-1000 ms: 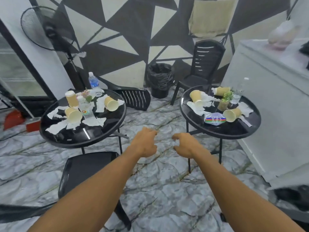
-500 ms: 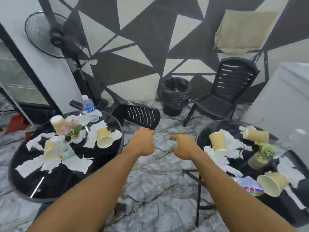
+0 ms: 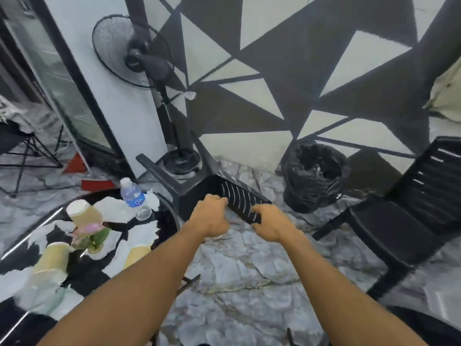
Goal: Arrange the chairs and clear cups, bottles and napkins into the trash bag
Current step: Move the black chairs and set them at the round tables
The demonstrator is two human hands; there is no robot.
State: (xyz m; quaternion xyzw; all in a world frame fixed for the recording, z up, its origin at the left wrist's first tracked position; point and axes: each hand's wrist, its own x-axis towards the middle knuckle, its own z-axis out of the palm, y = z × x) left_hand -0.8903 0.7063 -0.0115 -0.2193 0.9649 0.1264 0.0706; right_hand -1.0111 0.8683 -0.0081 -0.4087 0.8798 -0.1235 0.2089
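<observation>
A black plastic chair (image 3: 239,197) lies tipped over on the floor against the wall, legs pointing up and left. My left hand (image 3: 212,217) curls on the near left edge of its slatted backrest. My right hand (image 3: 270,224) closes over the backrest's near right end. A bin lined with a black trash bag (image 3: 315,176) stands to the chair's right. On the round black table (image 3: 92,273) at left are paper cups (image 3: 83,212), torn napkins (image 3: 112,208) and a water bottle (image 3: 132,194).
A second black chair (image 3: 399,221) stands upright at right. A pedestal fan (image 3: 134,61) stands behind the fallen chair by the wall. A small flower pot (image 3: 89,236) and a clear cup (image 3: 143,213) sit on the table. Marble-patterned floor lies between the furniture.
I have moved forward and left toward the wall; the right table has left view. Both hands have reached the fallen chair's backrest and closed on it.
</observation>
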